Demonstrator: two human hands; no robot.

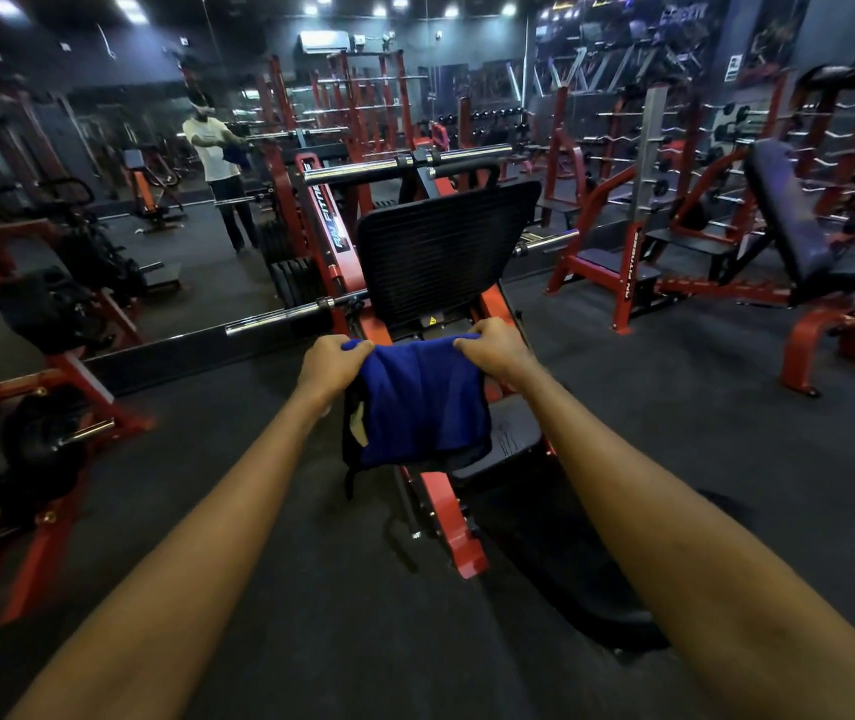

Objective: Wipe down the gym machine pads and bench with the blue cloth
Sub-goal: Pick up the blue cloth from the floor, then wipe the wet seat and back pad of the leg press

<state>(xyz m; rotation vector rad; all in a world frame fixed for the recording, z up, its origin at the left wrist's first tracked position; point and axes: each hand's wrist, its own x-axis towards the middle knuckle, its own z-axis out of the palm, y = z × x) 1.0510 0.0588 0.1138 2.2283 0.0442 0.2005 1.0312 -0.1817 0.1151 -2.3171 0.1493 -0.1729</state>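
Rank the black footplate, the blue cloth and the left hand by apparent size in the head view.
1. black footplate, largest
2. blue cloth, somewhat smaller though nearer the camera
3. left hand, clearly smallest, gripping the cloth's top edge

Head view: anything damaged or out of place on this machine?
A yellowish patch shows on the seat pad beside the blue cloth, possibly a torn cover exposing foam. Otherwise nothing stands out.

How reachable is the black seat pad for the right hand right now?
Probably yes: the right hand, gripping the blue cloth with the left hand, looks to be just over the seat pad, with nothing visible between them.
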